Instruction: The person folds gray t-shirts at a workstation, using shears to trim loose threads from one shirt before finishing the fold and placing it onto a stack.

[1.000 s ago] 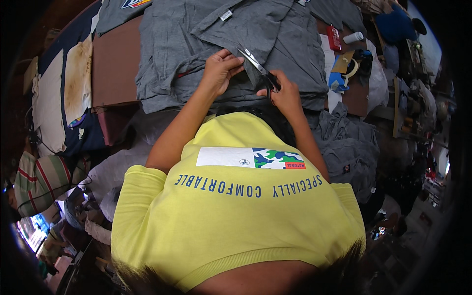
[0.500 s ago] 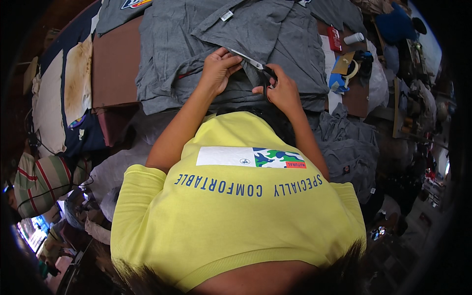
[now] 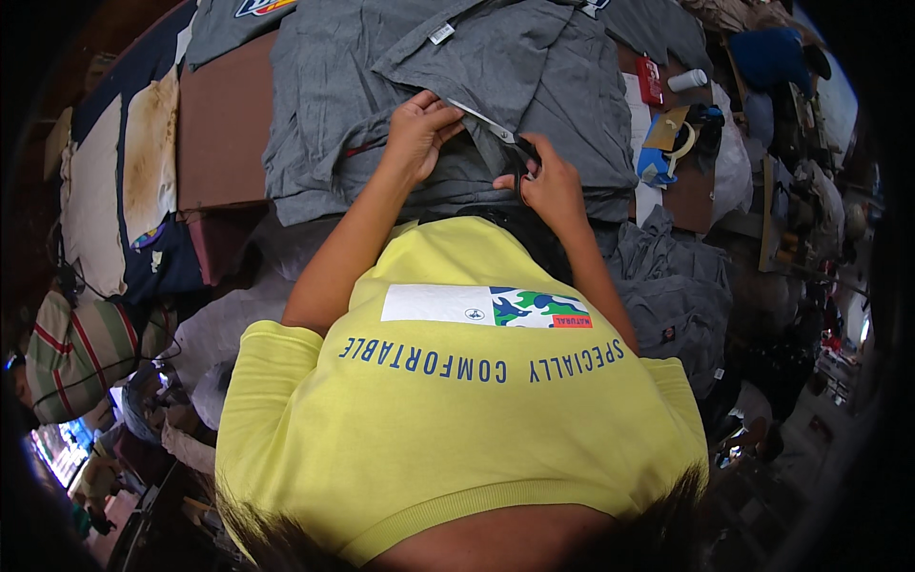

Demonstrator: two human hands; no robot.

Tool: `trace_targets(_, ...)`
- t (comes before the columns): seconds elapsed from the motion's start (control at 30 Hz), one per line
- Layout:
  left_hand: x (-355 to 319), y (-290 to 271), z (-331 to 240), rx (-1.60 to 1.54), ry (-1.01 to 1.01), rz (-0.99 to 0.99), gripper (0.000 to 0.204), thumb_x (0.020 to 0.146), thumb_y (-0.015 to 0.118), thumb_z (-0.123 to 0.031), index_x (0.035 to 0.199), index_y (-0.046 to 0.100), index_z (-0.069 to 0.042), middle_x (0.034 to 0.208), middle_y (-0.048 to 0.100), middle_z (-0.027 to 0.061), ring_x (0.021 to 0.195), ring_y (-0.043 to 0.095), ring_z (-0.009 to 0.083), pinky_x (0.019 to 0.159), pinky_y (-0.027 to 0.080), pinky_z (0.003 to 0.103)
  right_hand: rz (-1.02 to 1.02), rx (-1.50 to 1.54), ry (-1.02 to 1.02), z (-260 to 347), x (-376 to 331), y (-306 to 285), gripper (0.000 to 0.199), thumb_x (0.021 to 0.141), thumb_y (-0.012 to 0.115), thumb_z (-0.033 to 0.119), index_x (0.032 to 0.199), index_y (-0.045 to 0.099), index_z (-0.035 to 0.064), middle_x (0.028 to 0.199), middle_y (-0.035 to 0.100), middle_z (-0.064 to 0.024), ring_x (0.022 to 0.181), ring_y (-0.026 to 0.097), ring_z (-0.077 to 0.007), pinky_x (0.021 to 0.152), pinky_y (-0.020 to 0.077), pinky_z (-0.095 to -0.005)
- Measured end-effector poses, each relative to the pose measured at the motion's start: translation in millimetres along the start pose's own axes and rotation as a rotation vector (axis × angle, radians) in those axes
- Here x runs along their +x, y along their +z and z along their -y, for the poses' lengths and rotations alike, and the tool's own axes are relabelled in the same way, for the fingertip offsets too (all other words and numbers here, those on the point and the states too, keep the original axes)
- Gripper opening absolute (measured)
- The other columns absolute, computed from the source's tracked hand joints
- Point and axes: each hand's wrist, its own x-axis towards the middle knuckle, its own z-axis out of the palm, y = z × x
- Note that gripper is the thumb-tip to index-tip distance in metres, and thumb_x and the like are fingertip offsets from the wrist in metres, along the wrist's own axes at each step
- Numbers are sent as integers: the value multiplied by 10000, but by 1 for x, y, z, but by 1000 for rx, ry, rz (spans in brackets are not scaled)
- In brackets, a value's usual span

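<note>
Grey garments [image 3: 324, 86] lie in a layered pile in front of me, the top one with a small white tag [image 3: 441, 34]. My right hand [image 3: 553, 183] grips a pair of scissors [image 3: 503, 133] by the dark handles. Their silver blades point up and left over the cloth and look close together. The tips reach the fingers of my left hand [image 3: 419, 133], which are pinched at the edge of the grey cloth. What exactly sits between those fingertips is too small to make out.
A brown board [image 3: 224, 124] and a stained cream cloth [image 3: 151, 153] lie at left. On the right are a red box [image 3: 649, 81], a white cylinder [image 3: 686, 80] and a tape roll [image 3: 682, 141]. More grey clothes [image 3: 667, 296] are heaped below them. A person in a striped shirt [image 3: 81, 357] is at lower left.
My right hand has shifted slightly down and to the right with the scissors. My left hand has barely moved, and the cloth lies almost the same.
</note>
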Motion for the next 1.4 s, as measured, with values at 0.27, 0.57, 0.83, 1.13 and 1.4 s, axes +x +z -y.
trace_targets(0.27,-1,5,-2,18,8,-8,216,772,606,27,973,546,-21,881,619,37,787,599,116,703,514,234,21,-13,4,8,14,-1,659,537,805,398,1050,543,77,598,550,-90,548,579,-247,522,443,-330)
trace_targets(0.57,6,-1,-6,-19,32,-36,218,777,605,16,982,540,-22,893,618,34,796,599,115,725,505,236,-14,0,-21,-7,8,5,650,540,801,389,1043,545,65,588,552,-92,538,578,-268,511,439,-332)
trace_targets(0.83,3,4,-8,-31,61,-9,255,761,599,54,998,537,-16,920,623,48,817,608,126,728,517,242,44,-37,15,18,26,-3,697,518,786,450,1054,535,82,610,534,-80,549,549,-248,519,427,-350)
trace_targets(1.13,2,2,-6,-4,59,12,267,762,601,46,1014,536,-10,933,620,52,828,605,128,734,516,247,-22,-39,-76,12,20,0,639,533,815,374,1023,542,68,581,533,-85,515,551,-218,493,420,-326)
trace_targets(1.4,6,3,-14,-50,46,-44,241,774,600,29,1004,537,-9,943,620,55,831,606,130,744,514,249,2,-8,-34,1,16,2,545,597,793,298,1027,558,59,587,583,-133,496,596,-236,475,435,-317)
